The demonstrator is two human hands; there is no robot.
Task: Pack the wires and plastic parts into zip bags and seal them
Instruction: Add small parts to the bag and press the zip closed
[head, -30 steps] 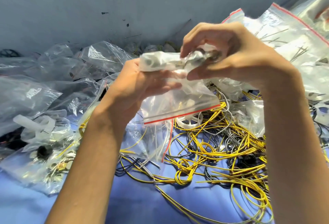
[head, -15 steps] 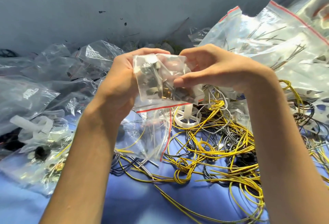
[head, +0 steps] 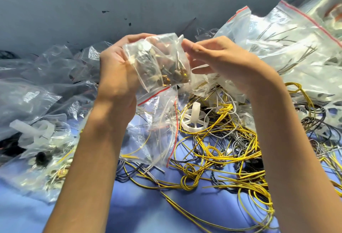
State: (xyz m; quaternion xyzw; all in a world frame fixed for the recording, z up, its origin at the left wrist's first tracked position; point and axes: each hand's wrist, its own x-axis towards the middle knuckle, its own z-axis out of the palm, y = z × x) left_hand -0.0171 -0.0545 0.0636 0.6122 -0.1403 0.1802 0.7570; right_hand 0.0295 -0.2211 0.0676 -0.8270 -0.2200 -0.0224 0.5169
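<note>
Gripping zip bag [head: 159, 64] in left hand [head: 115, 77], right hand [head: 220, 60] beside its edge

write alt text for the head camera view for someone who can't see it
A person's left hand holds up a small zip bag of metal parts, with the right hand at its right edge. Below lie tangled yellow wires, a white plastic wheel and more clear bags on a blue surface.
</note>
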